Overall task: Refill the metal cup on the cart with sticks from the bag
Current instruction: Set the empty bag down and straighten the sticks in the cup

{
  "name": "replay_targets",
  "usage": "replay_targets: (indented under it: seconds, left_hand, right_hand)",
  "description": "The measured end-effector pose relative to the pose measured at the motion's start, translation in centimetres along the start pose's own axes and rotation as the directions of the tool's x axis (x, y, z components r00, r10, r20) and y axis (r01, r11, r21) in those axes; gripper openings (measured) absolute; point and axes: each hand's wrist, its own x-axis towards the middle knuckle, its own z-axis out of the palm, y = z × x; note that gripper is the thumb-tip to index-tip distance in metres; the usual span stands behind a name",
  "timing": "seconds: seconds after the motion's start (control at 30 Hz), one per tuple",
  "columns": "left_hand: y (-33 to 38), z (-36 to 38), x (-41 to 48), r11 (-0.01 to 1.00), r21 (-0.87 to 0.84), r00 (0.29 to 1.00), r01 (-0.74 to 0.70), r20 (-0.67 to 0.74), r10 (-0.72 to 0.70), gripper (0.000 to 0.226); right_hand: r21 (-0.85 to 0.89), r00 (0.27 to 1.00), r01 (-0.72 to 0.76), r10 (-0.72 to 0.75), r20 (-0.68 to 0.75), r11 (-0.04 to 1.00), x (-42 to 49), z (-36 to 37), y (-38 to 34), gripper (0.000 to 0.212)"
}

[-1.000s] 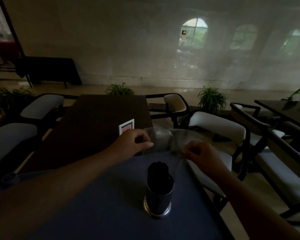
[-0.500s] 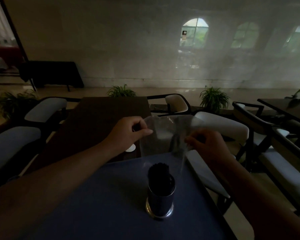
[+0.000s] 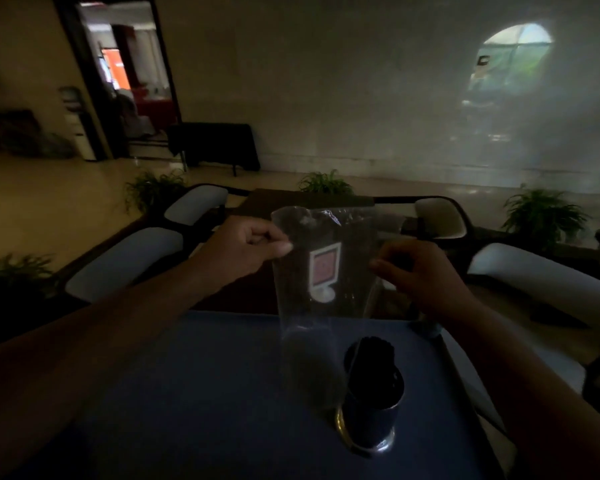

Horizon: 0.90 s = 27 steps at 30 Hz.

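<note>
Clear plastic bag (image 3: 302, 299) hangs upright above the blue cart top (image 3: 187, 393), higher than half a second ago. Left hand (image 3: 246, 251) pinches its upper left edge between thumb and curled fingers; right hand (image 3: 420, 275) grips its right edge. Round metal cup (image 3: 371, 417), packed with dark sticks (image 3: 374, 355), stands on the cart just right of the bag's lower end.

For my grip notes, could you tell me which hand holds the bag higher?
The left hand, pinching the bag nearer its top; the right hand grips lower.
</note>
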Motion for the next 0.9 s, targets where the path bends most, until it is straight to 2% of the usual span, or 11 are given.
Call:
replay_targets:
  seconds: [0.2, 0.3, 0.43, 0.53, 0.6, 0.63, 0.67, 0.73, 0.8, 0.9]
  left_hand:
    - [-1.4, -2.8, -4.5, 0.985, -0.027, 0.984, 0.172, -0.031, -0.173, 0.018]
    - [-3.1, -3.7, -6.2, 0.951, -0.114, 0.954, 0.287, -0.053, -0.295, 0.023]
    - [-6.4, -4.7, -7.7, 0.892, -0.258, 0.920, 0.372, -0.024, -0.391, 0.031]
    - [-9.1, -5.7, -8.9, 0.881, -0.264, 0.914, 0.393, 0.013, -0.404, 0.035]
    - [-10.9, -6.3, -10.1, 0.923, -0.128, 0.931, 0.363, 0.019, -0.364, 0.031]
    - [-11.8, -6.4, -10.6, 0.940, -0.078, 0.943, 0.333, 0.034, -0.331, 0.025]
    - [-12.9, -6.5, -11.1, 0.947, -0.051, 0.948, 0.317, 0.044, -0.314, 0.016]
    - [-14.8, -6.1, -12.1, 0.942, -0.050, 0.943, 0.332, 0.031, -0.331, 0.004]
    - [-16.2, -5.5, -13.3, 0.935, -0.046, 0.936, 0.353, 0.015, -0.353, 0.013]
    - [-17.6, -5.0, -14.9, 0.915, -0.092, 0.919, 0.394, 0.073, -0.388, 0.024]
  right_hand:
    - [0.073, 0.991, 0.031, -0.040, 0.127, 0.997, 1.3, 4.7, -0.3, 0.009]
    - [0.106, 0.992, -0.007, -0.007, 0.128, 0.994, 1.1, 7.3, -0.5, 0.008]
    - [0.277, 0.986, -0.069, 0.023, 0.166, 0.958, -0.1, 10.9, -1.0, 0.015]
    - [0.321, 0.980, -0.121, 0.062, 0.188, 0.939, -1.2, 13.7, -1.5, 0.037]
    - [0.357, 0.974, -0.197, 0.140, 0.179, 0.913, -2.2, 15.6, -1.8, 0.059]
    - [0.392, 0.966, -0.245, 0.190, 0.175, 0.887, -2.8, 16.6, -2.1, 0.063]
    - [0.418, 0.956, -0.289, 0.239, 0.169, 0.861, -3.5, 17.6, -2.3, 0.062]
    - [0.419, 0.939, -0.344, 0.314, 0.142, 0.840, -4.8, 19.4, -2.7, 0.046]
    - [0.379, 0.922, -0.385, 0.370, 0.115, 0.841, -5.9, 21.2, -2.8, 0.028]
    - [0.305, 0.892, -0.449, 0.441, 0.097, 0.840, -7.3, 23.8, -2.5, 0.022]
